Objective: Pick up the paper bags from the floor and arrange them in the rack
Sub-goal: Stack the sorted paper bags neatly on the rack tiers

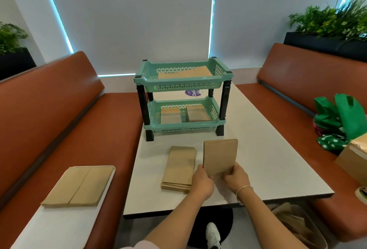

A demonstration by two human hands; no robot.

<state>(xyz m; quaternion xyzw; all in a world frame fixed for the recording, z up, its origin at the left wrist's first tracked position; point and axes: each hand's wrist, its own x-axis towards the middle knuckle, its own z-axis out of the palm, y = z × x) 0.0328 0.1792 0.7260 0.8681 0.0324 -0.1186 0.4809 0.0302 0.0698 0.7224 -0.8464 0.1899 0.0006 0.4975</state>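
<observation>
Nearest the camera, at 6 o'clock, a white shoe is seen on the floor beneath the white table. Just above it, both forearms are extended over the table's near edge. One brown paper bag is held upright near the table's middle: its lower left corner is pinched by the left hand, and its lower right corner is pinched by the right hand, whose wrist carries a thin bracelet. Just beside the held bag, at 9 o'clock of it, a flat stack of paper bags is laid on the tabletop, its near right corner covered by the left hand.

At 12 o'clock, a teal two-tier rack with black posts is stood at the far end of the table. Paper bags are laid flat in its upper tray, and two small piles are set side by side in its lower tray.

At 8 o'clock, larger flat bags are rested on a white board on the brown bench seat. At 3 o'clock, green cloth bags and a cardboard box are placed on the opposite bench. At 5 o'clock, a bin holding crumpled brown paper is seen on the floor.
</observation>
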